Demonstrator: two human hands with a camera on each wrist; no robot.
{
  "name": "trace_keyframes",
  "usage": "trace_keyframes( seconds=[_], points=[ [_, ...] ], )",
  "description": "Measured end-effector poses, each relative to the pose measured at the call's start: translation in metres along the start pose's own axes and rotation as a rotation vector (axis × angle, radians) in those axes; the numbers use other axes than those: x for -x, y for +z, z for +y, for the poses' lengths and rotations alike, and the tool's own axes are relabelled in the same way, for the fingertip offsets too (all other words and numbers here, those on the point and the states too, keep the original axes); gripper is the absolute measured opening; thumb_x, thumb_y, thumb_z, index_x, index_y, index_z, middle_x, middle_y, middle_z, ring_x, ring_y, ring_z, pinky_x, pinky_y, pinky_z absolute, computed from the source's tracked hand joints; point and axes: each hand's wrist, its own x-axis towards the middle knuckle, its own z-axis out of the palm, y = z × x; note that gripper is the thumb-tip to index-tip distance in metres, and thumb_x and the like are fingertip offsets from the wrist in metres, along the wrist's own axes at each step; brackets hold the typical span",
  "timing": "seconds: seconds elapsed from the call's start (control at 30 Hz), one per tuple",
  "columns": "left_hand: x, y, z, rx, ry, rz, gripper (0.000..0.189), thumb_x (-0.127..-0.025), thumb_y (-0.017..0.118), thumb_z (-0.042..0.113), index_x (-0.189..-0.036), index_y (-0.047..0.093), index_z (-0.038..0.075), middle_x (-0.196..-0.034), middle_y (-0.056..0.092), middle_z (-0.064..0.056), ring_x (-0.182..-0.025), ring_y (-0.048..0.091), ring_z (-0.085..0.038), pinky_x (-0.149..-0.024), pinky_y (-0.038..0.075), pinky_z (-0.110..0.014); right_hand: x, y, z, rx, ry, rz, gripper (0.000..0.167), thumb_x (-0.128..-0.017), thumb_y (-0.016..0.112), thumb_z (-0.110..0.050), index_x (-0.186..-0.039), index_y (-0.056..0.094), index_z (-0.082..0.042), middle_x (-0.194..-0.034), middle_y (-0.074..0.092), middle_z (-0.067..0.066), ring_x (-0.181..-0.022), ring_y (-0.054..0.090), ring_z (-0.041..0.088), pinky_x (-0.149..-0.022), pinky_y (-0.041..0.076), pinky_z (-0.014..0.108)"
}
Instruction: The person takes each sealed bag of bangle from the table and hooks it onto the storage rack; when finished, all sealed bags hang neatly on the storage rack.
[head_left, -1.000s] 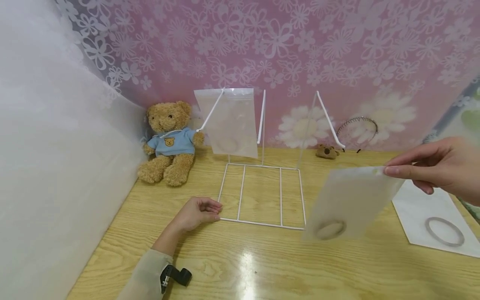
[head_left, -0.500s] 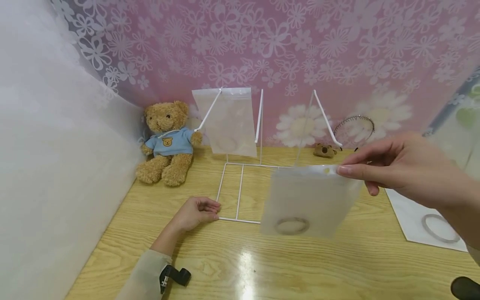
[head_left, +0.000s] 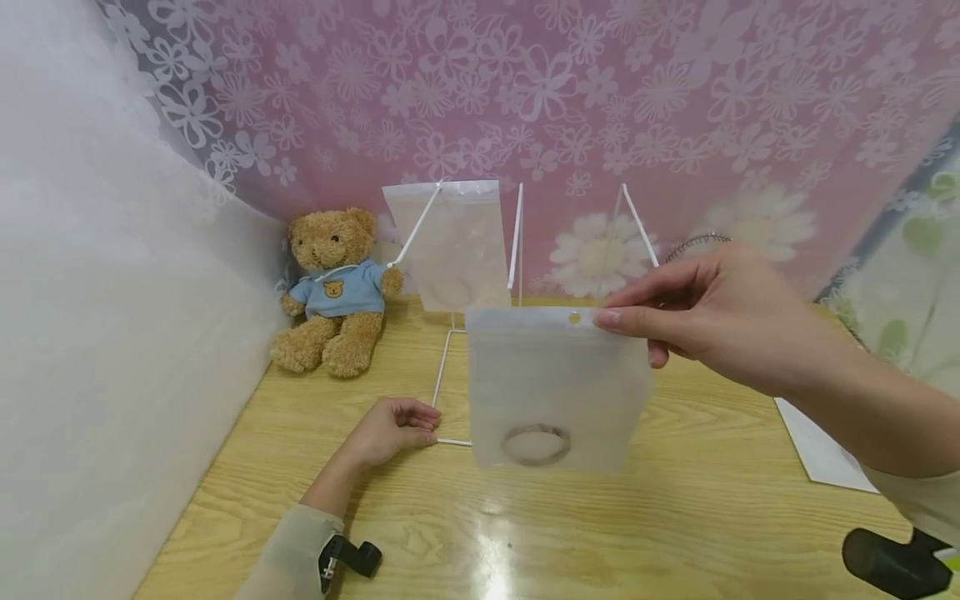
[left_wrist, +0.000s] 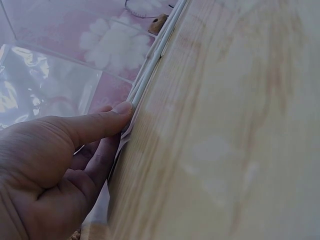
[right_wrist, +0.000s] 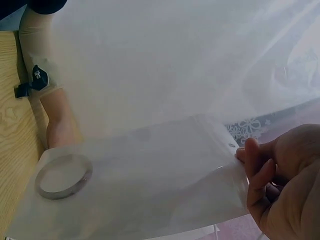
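In the head view my right hand (head_left: 705,325) pinches the top right corner of a frosted zip bag (head_left: 562,383), beside its punched hole (head_left: 575,318). A bangle-like ring (head_left: 512,456) shows through near the bag's bottom, clearer as the ring (right_wrist: 42,191) in the right wrist view. My left hand (head_left: 390,432) holds the front left corner of a white wire rack (head_left: 442,367), thumb on the bar (left_wrist: 145,80) in the left wrist view. A second bag (head_left: 457,242) hangs on the left hook (head_left: 416,225). The held bag hides much of the rack's base.
A teddy bear (head_left: 330,300) in a blue top sits left of the rack. The middle hook (head_left: 515,237) and right hook (head_left: 637,221) stand bare. Behind my right hand is a headband (head_left: 693,240). A white bag (head_left: 817,450) lies at right, partly under my forearm.
My right hand has carried the bag leftward from the right side to in front of the rack, and the bag has turned to face me more. My left hand stays at the rack's corner.
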Motion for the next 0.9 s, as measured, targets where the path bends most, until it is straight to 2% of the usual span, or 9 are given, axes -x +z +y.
trace_keyframes(
  seconds=[0.3, 0.57, 0.7, 0.9],
  points=[
    [0.003, 0.000, -0.001, 0.002, 0.001, 0.004, 0.033, -0.086, 0.077, 0.005, -0.117, 0.069, -0.002, -0.114, 0.071, -0.018, -0.099, 0.069, -0.020, -0.083, 0.059, -0.025, -0.023, 0.018, -0.017, -0.020, 0.008, -0.016, 0.027, -0.085, 0.078, -0.043, -0.098, 0.081, -0.020, -0.081, 0.074, 0.004, -0.063, 0.065, 0.027, -0.045, 0.037, 0.031],
    [-0.001, 0.002, -0.001, 0.023, -0.008, 0.009, 0.032, -0.086, 0.077, 0.003, -0.117, 0.070, -0.002, -0.114, 0.071, -0.018, -0.098, 0.069, -0.018, -0.083, 0.059, -0.024, -0.045, 0.028, -0.020, -0.065, -0.020, -0.023, 0.025, -0.086, 0.080, -0.036, -0.099, 0.080, -0.014, -0.087, 0.076, -0.001, -0.062, 0.067, 0.022, -0.042, 0.033, 0.028],
    [-0.002, 0.002, -0.002, 0.017, 0.007, 0.007, 0.032, -0.086, 0.076, 0.003, -0.117, 0.069, -0.004, -0.113, 0.071, -0.020, -0.097, 0.069, -0.017, -0.082, 0.059, -0.024, -0.053, 0.032, -0.021, -0.075, -0.005, 0.006, 0.022, -0.086, 0.080, -0.032, -0.098, 0.081, -0.013, -0.089, 0.077, 0.000, -0.061, 0.067, 0.023, -0.041, 0.031, 0.026],
    [-0.002, 0.001, -0.001, 0.016, 0.000, 0.006, 0.032, -0.086, 0.077, 0.003, -0.116, 0.070, -0.002, -0.113, 0.072, -0.018, -0.097, 0.069, -0.019, -0.082, 0.059, -0.023, -0.058, 0.033, -0.019, -0.056, 0.005, 0.007, 0.020, -0.088, 0.079, -0.029, -0.098, 0.081, -0.012, -0.095, 0.076, 0.003, -0.062, 0.068, 0.023, -0.043, 0.036, 0.025]
  ],
)
